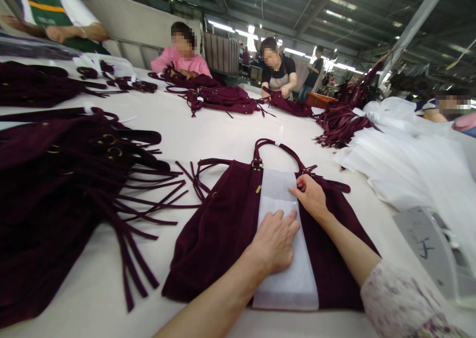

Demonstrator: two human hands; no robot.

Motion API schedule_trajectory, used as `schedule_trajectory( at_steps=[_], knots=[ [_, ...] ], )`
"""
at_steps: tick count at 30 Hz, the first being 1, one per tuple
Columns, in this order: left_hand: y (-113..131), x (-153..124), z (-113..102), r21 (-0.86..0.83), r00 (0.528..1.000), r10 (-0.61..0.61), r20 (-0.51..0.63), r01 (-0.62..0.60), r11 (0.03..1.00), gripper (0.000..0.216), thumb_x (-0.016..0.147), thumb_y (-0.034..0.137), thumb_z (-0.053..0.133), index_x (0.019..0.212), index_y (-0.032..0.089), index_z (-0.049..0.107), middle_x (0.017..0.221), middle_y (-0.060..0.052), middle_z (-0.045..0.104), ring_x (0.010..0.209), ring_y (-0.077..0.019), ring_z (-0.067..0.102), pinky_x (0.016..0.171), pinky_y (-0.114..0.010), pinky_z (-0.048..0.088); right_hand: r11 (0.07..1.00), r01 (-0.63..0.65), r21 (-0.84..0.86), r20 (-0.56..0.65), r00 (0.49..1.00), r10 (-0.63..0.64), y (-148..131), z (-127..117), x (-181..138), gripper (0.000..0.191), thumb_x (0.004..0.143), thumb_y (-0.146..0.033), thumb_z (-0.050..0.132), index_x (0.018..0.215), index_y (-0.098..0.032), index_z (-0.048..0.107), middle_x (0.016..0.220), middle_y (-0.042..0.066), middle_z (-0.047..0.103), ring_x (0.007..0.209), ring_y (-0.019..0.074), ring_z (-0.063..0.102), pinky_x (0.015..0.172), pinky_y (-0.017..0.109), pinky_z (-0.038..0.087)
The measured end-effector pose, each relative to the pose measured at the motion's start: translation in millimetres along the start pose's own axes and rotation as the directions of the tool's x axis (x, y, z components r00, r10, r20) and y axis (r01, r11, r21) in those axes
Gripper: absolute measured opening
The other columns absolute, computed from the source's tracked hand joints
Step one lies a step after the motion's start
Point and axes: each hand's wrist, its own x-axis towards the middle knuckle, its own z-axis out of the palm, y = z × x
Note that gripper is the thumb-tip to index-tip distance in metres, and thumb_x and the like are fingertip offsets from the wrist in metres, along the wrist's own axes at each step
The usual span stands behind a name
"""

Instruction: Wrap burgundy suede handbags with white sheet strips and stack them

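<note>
We are looking at a deep burgundy bag [223, 219], a white sheet [277, 191] and a cream table [223, 129]; our sleeve [401, 298] is showing a pale floral print.

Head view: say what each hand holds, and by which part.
Left hand holds nothing; it lies flat on the white sheet over the burgundy bag. Right hand touches the sheet's upper right edge; a pinch cannot be told.
</note>
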Motion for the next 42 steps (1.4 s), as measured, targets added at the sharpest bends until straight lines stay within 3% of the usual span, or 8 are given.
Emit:
schedule_trajectory(
  at_steps=[6, 12, 18, 23, 27, 32, 36, 42],
  knots=[
    [-1.3, -2.3, 0.7, -0.019, 1.0, -0.012, -0.008, 0.011, 1.0, 0.038, 0.077, 0.029, 0.051, 0.114, 0.018, 0.053, 0.146, -0.007, 0.038, 0.107, -0.0285, 0.045, 0.084, -0.045, 0.041, 0.98, -0.098, 0.173, 0.167, 0.984, 0.069, 4.9, -11.8, 11.0, 0.029, 0.084, -0.049, 0.052, 0.09, -0.021, 0.058, 0.076, -0.001, 0.056, 0.073, 0.017, 0.052, 0.074, 0.03, 0.042],
    [-0.7, -2.3, -1.8, -0.031, 1.0, 0.002, -0.004, -0.002, 1.0, 0.038, 0.077, 0.029, 0.051, 0.114, 0.017, 0.053, 0.142, -0.011, 0.041, 0.107, -0.0289, 0.046, 0.086, -0.044, 0.041, 0.978, 0.056, 0.201, 0.259, 0.96, -0.108, 8.4, -22.9, -1.0, 0.079, 0.056, -0.04, 0.082, 0.124, -0.019, 0.046, 0.107, 0.006, 0.053, 0.091, 0.0194, 0.052, 0.084, 0.033, 0.045],
    [-1.2, -3.1, -3.0, -0.021, 0.998, -0.07, -0.004, 0.07, 0.997, 0.034, 0.076, 0.025, 0.053, 0.11, 0.018, 0.053, 0.145, -0.011, 0.036, 0.109, -0.0287, 0.046, 0.089, -0.042, 0.042, 0.995, -0.054, 0.089, 0.128, 0.991, 0.042, 6.0, 0.1, 5.4, 0.055, 0.066, -0.041, 0.072, 0.113, -0.021, 0.049, 0.094, 0.002, 0.055, 0.081, 0.0185, 0.053, 0.08, 0.034, 0.045],
    [-9.6, -7.6, -8.0, -0.025, 0.969, -0.227, -0.094, 0.226, 0.974, 0.034, 0.077, 0.036, 0.058, 0.105, 0.017, 0.053, 0.113, -0.013, 0.053, 0.105, -0.0274, 0.048, 0.092, -0.041, 0.042, 0.963, -0.2, 0.18, 0.123, 0.976, 0.179, -1.8, -1.6, 16.8, 0.028, 0.081, -0.041, 0.059, 0.098, -0.019, 0.055, 0.088, 0.004, 0.06, 0.086, 0.0195, 0.058, 0.078, 0.032, 0.047],
    [-24.7, -5.2, -14.8, -0.032, 0.989, -0.112, -0.096, 0.109, 0.994, 0.027, 0.08, 0.039, 0.056, 0.096, 0.017, 0.056, 0.108, -0.011, 0.055, 0.108, -0.0273, 0.048, 0.1, -0.042, 0.038, 0.952, -0.225, 0.209, 0.209, 0.961, 0.181, 10.4, -60.9, 18.0, 0.032, 0.09, -0.047, 0.046, 0.092, -0.021, 0.063, 0.086, 0.003, 0.067, 0.076, 0.0151, 0.063, 0.064, 0.024, 0.049],
    [-45.1, 7.1, -5.3, -0.085, 0.991, -0.048, -0.127, 0.038, 0.996, 0.032, 0.084, 0.04, 0.049, 0.106, 0.017, 0.057, 0.121, -0.013, 0.052, 0.116, -0.0276, 0.047, 0.105, -0.041, 0.035, 0.932, -0.359, 0.051, 0.015, 0.933, 0.358, 78.0, -209.8, -22.3, 0.025, 0.086, -0.041, 0.054, 0.097, -0.022, 0.066, 0.094, 0.001, 0.069, 0.088, 0.016, 0.062, 0.072, 0.023, 0.046],
    [-51.6, 10.8, -1.2, -0.125, 0.994, -0.042, -0.106, 0.029, 0.992, 0.036, 0.085, 0.042, 0.047, 0.109, 0.018, 0.056, 0.123, -0.011, 0.051, 0.116, -0.0278, 0.048, 0.107, -0.045, 0.032, 0.772, -0.63, -0.08, -0.208, 0.768, 0.606, 143.2, -301.9, -77.4, 0.017, 0.085, -0.028, 0.052, 0.083, -0.015, 0.064, 0.087, 0.01, 0.069, 0.09, 0.0211, 0.061, 0.07, 0.026, 0.043],
    [-54.2, 14.6, -8.8, -0.176, 0.995, -0.082, -0.052, 0.072, 0.982, 0.032, 0.089, 0.043, 0.039, 0.106, 0.021, 0.056, 0.123, -0.009, 0.052, 0.113, -0.0252, 0.051, 0.107, -0.048, 0.03, 0.485, -0.873, -0.054, -0.06, 0.487, 0.871, 194.6, -319.3, -119.5, 0.029, 0.093, -0.034, 0.05, 0.076, -0.013, 0.06, 0.072, 0.006, 0.065, 0.062, 0.014, 0.06, 0.06, 0.027, 0.045]
  ],
)
